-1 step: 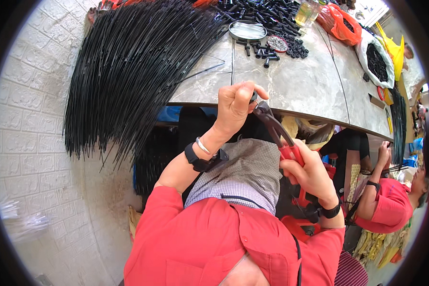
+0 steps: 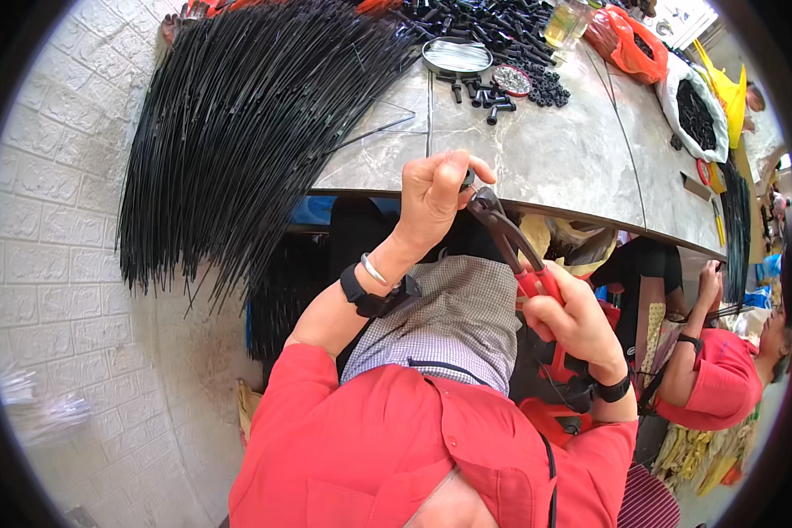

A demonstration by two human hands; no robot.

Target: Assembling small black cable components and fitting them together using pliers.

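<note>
My right hand (image 2: pixel 572 321) grips the red handles of dark pliers (image 2: pixel 506 239) whose jaws point up toward my left hand. My left hand (image 2: pixel 436 194) is closed around a small dark part held right at the plier jaws, just in front of the table edge; the part is mostly hidden by my fingers. A big fan of thin black rods (image 2: pixel 246 123) hangs over the left end of the grey marble table (image 2: pixel 554 158). My checked apron lies over my lap below both hands.
Small black tube pieces (image 2: pixel 493 92), a round metal tin (image 2: pixel 456 56) and a dish of black rings (image 2: pixel 512 79) lie on the table. Orange and white bags (image 2: pixel 695 106) sit at the far right. A person in a red shirt (image 2: pixel 722 378) sits to my right. White brick wall on the left.
</note>
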